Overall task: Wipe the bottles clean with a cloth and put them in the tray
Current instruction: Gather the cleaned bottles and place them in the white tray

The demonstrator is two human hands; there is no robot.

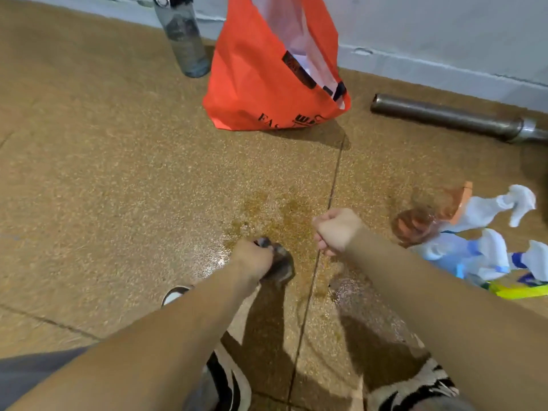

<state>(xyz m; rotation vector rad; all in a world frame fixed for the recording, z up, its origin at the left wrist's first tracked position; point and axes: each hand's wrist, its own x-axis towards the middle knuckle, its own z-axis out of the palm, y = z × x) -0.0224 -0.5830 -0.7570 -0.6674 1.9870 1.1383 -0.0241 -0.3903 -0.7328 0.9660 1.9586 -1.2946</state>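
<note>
My left hand [252, 258] grips a bunched grey cloth [280, 266] just above the speckled brown floor, over a wet patch. To its right my right hand [336, 231] is curled into a fist and holds nothing. Two spray bottles lie on their sides at the right: an orange-tinted one [433, 216] with a white trigger head, and a blue-and-white one [462, 256] just below it. Both are blurred. A dark translucent water bottle [182, 37] stands upright at the back by the wall. No tray is in view.
An orange shopping bag [267, 81] stands open near the wall. A metal pipe [453, 118] lies along the wall at the right. A yellow-green object [517, 290] lies by the spray bottles. My shoes [231, 381] are at the bottom.
</note>
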